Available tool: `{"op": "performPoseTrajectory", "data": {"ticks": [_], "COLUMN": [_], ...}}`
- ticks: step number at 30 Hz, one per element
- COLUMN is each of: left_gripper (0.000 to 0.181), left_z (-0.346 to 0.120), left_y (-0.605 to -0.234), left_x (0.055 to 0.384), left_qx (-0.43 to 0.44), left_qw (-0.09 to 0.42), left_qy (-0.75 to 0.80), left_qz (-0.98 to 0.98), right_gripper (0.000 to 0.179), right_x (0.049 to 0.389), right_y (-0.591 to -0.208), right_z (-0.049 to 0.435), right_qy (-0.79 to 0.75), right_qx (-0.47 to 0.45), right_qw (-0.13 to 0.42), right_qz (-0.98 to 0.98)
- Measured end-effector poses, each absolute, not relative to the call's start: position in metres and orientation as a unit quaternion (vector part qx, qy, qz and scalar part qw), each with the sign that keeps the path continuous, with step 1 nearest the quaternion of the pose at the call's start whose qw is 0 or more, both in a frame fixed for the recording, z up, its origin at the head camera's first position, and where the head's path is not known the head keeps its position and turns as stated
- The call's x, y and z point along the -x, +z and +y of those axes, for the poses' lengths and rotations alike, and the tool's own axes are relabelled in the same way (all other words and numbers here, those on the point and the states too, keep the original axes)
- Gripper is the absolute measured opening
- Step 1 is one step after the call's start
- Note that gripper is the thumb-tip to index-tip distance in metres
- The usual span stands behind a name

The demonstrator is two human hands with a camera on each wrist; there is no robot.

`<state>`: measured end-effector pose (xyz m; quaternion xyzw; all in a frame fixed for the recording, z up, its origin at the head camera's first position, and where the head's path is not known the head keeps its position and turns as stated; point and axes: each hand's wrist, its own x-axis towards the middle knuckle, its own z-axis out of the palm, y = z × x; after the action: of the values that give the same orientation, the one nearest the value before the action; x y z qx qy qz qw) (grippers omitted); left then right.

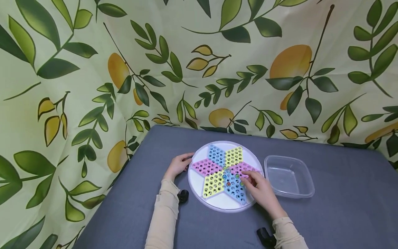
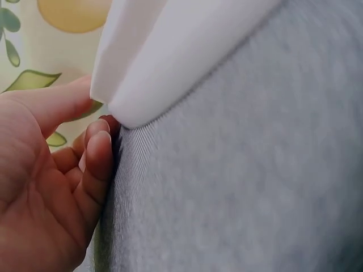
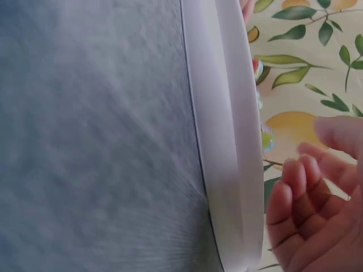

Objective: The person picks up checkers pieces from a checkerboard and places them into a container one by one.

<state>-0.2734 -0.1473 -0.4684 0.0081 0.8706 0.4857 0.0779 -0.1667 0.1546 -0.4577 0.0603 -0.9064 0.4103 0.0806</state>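
Observation:
A round white Chinese checkers board (image 1: 199, 186) lies on the table, its star coloured blue, yellow and pink. Several glass marbles sit around the centre and in the near blue point, among them a red marble (image 1: 228, 184). At the left edge my left hand (image 1: 178, 166) holds the rim. The left wrist view shows its thumb against the white rim (image 2: 170, 62) and its fingers bent below. My right hand (image 1: 258, 188) hovers over the board's right side, fingers loosely bent. No marble shows between its fingers (image 3: 278, 209) in the right wrist view; a greenish marble (image 3: 266, 140) is near them.
A clear plastic container (image 1: 289, 176) stands right of the board on the grey-covered table (image 1: 342, 193). One black object (image 1: 183, 196) is by the left wrist, another black object (image 1: 266, 238) by the right. Leaf-patterned fabric (image 1: 217, 86) hangs behind and at left.

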Motion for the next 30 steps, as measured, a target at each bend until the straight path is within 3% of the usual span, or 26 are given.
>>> {"op": "performPoseTrajectory", "data": {"ticks": [15, 30], "left_gripper": [0.029, 0.023], "left_z": [-0.141, -0.14], "left_y": [-0.477, -0.48], "left_x": [0.267, 0.269], "left_qx": [0.027, 0.034], "left_qw": [0.051, -0.019], "left_qy": [0.502, 0.498], "left_qz": [0.863, 0.866], "right_gripper": [0.031, 0.028], "right_x": [0.172, 0.176], "right_y": [-0.461, -0.461], "right_z": [0.155, 0.157], "right_qy": [0.35, 0.385], "right_qx": [-0.052, -0.048], "right_qw": [-0.006, -0.02], "right_qz": [-0.935, -0.922]}}
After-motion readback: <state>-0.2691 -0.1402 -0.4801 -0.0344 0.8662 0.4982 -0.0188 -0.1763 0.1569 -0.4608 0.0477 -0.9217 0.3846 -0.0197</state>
